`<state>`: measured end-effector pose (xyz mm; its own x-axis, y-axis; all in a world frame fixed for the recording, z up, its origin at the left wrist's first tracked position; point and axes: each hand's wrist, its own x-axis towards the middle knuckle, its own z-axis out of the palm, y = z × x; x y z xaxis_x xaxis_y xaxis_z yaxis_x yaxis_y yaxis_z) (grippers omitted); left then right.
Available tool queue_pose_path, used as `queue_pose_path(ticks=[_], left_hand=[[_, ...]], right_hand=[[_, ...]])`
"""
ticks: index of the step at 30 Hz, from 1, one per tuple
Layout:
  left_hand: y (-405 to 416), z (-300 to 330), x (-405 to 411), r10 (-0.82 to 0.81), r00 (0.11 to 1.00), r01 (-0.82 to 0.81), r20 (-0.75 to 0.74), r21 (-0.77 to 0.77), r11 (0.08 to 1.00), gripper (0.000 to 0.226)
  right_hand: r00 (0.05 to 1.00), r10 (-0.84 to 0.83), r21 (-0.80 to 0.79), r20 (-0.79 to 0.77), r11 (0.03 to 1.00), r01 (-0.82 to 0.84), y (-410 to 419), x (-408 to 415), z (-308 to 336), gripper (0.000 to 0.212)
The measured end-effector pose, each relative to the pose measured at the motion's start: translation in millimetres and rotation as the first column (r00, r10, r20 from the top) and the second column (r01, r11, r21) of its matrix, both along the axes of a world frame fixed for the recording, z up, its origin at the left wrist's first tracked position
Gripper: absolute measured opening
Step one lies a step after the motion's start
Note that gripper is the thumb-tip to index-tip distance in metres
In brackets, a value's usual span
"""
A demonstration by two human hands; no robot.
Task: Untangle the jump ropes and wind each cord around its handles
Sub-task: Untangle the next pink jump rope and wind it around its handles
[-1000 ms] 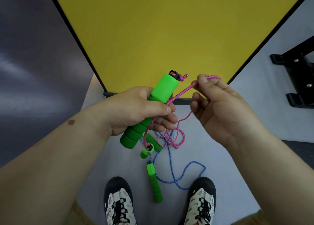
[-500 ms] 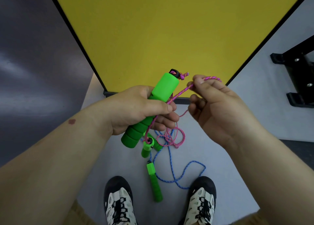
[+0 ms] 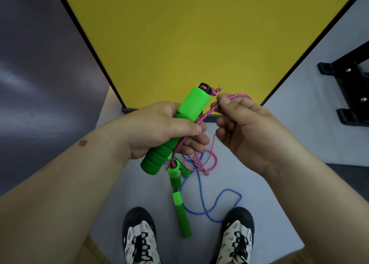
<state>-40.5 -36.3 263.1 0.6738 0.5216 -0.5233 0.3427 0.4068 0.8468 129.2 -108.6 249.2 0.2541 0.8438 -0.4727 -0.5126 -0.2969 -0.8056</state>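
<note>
Above 2 shoes (image 3: 139,241), left hand (image 3: 159,128) grips green handle (image 3: 191,106); right hand (image 3: 247,128) pinches pink cord (image 3: 207,114).

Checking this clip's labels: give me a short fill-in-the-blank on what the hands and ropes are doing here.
1. The left hand grips a green ____.
2. The right hand pinches the ____ cord.
3. The blue cord lies on the floor between the two ____.

Missing words: handle; pink; shoes

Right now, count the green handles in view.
3, perhaps 4: one gripped in the left hand, one hanging below it, one on the floor; another may hide behind.
</note>
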Motion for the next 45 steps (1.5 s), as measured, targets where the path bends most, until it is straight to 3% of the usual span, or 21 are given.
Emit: queue_pose_path(ticks=[5,12,15,18,21,23,27,31,37,39,45], left_hand=[[0,0,0,0.001,1.000,-0.001,0.001,0.010,1.000,0.007],[-1,0,1,-0.006,1.000,0.005,0.021,0.018,1.000,0.007],[1,-2,-1,-0.010,1.000,0.009,0.013,0.019,1.000,0.009],[1,-2,-1,-0.037,0.999,0.036,0.008,0.024,0.999,0.011],[1,-3,-1,-0.043,0.999,0.043,0.012,0.038,0.998,0.008],[1,-3,0,-0.034,0.999,0.033,0.010,0.037,0.999,0.008],[1,-5,-1,-0.031,0.999,0.031,0.013,0.027,0.999,0.008],[3,-7,-1,-0.051,0.999,0.051,0.010,0.057,0.997,0.008],[8,-9,-5,-0.071,0.997,0.073,-0.022,0.116,0.991,0.023],[8,-11,-7,-0.068,0.997,0.071,-0.028,0.127,0.989,0.024],[10,-18,-10,-0.002,1.000,0.003,-0.012,0.071,0.998,0.043]], right_hand=[[0.983,-0.185,0.032,-0.007,0.982,0.185,3,13,8,0.006],[0.987,0.157,-0.009,-0.023,0.987,-0.158,-4,-5,1,0.016],[0.999,0.048,0.020,0.000,0.999,-0.048,-1,-1,1,0.004],[0.993,-0.117,0.065,0.003,0.991,0.117,3,7,4,0.003],[0.986,-0.167,0.063,0.006,0.984,0.166,3,9,4,0.003],[0.994,-0.112,0.042,-0.018,0.993,0.113,2,4,2,0.005],[0.989,0.144,0.017,-0.009,0.989,-0.144,-3,-4,-2,0.009],[0.980,0.117,0.077,0.160,0.988,-0.130,-3,0,0,0.005],[0.958,0.105,0.140,0.267,0.979,-0.146,-4,-4,3,0.009],[0.972,0.075,0.149,0.224,0.983,-0.110,-2,-5,5,0.009],[0.993,-0.006,0.193,-0.118,0.981,0.029,1,-3,7,0.014]])
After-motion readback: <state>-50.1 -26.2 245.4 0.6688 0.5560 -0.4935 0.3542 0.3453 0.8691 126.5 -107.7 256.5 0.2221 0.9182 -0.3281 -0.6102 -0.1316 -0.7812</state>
